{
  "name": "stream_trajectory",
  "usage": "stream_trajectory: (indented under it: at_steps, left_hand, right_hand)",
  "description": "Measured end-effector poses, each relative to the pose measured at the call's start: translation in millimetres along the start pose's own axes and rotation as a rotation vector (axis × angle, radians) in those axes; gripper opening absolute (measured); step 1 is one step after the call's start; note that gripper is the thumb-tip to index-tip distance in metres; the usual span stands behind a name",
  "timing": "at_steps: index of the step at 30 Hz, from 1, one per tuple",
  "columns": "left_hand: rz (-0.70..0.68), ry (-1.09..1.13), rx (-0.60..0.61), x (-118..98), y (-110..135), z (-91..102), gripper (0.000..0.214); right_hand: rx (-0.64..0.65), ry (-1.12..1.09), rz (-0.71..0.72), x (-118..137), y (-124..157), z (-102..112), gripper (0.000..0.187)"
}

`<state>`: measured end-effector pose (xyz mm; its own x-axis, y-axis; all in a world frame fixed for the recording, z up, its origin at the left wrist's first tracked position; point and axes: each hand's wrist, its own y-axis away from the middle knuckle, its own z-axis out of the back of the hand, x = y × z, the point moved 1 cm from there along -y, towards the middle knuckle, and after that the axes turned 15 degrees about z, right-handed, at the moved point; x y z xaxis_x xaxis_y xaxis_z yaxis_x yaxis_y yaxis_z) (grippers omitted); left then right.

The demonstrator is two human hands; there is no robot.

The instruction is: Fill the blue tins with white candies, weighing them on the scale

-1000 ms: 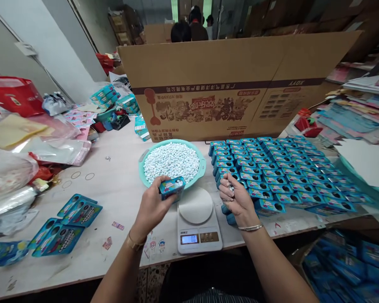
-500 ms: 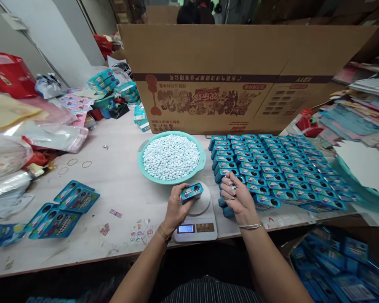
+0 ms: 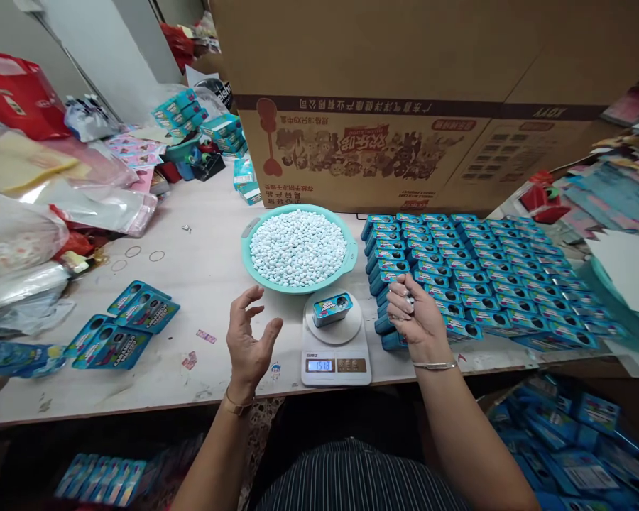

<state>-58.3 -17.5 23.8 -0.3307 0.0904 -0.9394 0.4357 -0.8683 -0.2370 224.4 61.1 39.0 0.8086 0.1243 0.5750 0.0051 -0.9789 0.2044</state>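
A blue candy tin (image 3: 332,309) stands on the round plate of a white kitchen scale (image 3: 336,374), whose display is lit. To the left of the scale, my left hand (image 3: 251,341) is open, thumb and fingers apart, holding nothing. My right hand (image 3: 418,319) is closed over a few small white candies (image 3: 409,300), mostly hidden by the fingers, at the near left edge of the rows of blue tins (image 3: 490,284). Behind the scale sits a turquoise bowl (image 3: 246,259) heaped with white candies (image 3: 298,248).
A large cardboard box (image 3: 373,152) stands at the back. Several blue tins (image 3: 122,330) lie at the left, near plastic bags (image 3: 18,241). Paper stacks (image 3: 618,170) are at the right. Below the table's edge, a carton holds more blue packs (image 3: 580,440).
My left hand has set the tin on the scale, let go and drawn back to the left, opening. The display number has risen. My right hand stays closed. The view has tilted down.
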Motion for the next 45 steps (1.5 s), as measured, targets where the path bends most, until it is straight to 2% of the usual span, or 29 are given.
stream_trajectory:
  at_steps: [13, 16, 20, 23, 25, 28, 31, 33, 35, 38, 41, 43, 45]
  left_hand:
    - [-0.063, -0.12, 0.189, -4, 5, -31.7, 0.059]
    - [-0.048, -0.125, 0.242, 2, 9, -47.2, 0.062]
    - [-0.019, -0.16, 0.307, 22, 20, -77.2, 0.063]
    - [0.032, -0.166, 0.273, 29, 24, -90.2, 0.048]
    - [0.05, -0.157, 0.234, 18, 19, -86.9, 0.036]
    - [0.025, -0.195, 0.141, -18, -6, -67.0, 0.037]
    - [0.007, -0.418, 0.068, -50, -39, -47.2, 0.042]
    - [0.013, -0.582, 0.108, -56, -52, -41.1, 0.038]
    - [0.045, -0.629, 0.15, -50, -52, -39.2, 0.035]
    - [0.122, -0.512, 0.153, -38, -38, -39.2, 0.037]
    - [0.18, -0.288, 0.154, -39, -28, -42.4, 0.041]
    - [0.155, -0.144, 0.165, -49, -29, -47.4, 0.041]
    - [0.064, -0.063, 0.17, -61, -35, -53.9, 0.039]
  right_hand:
    - [-0.024, 0.013, 0.002, 0, 2, -5, 0.015]
    - [-0.018, 0.005, -0.013, -2, 1, -5, 0.016]
    - [-0.01, -0.005, -0.01, -4, 1, -4, 0.017]
    - [-0.007, -0.015, -0.01, -5, 2, -3, 0.017]
    - [-0.017, -0.027, -0.016, -5, 2, -2, 0.016]
    - [-0.045, -0.047, -0.019, -3, 1, -1, 0.015]
    - [-0.053, -0.064, -0.008, -3, 1, -3, 0.014]
    - [-0.05, -0.077, -0.011, -3, 0, -4, 0.014]
    - [-0.05, -0.087, -0.021, -3, 0, -3, 0.014]
    - [-0.042, -0.099, -0.021, -2, -1, 2, 0.014]
    - [-0.013, -0.111, -0.012, 0, -2, 7, 0.013]
    - [0.006, -0.118, -0.009, 2, -2, 11, 0.012]
    - [0.014, -0.13, -0.004, 5, -2, 14, 0.011]
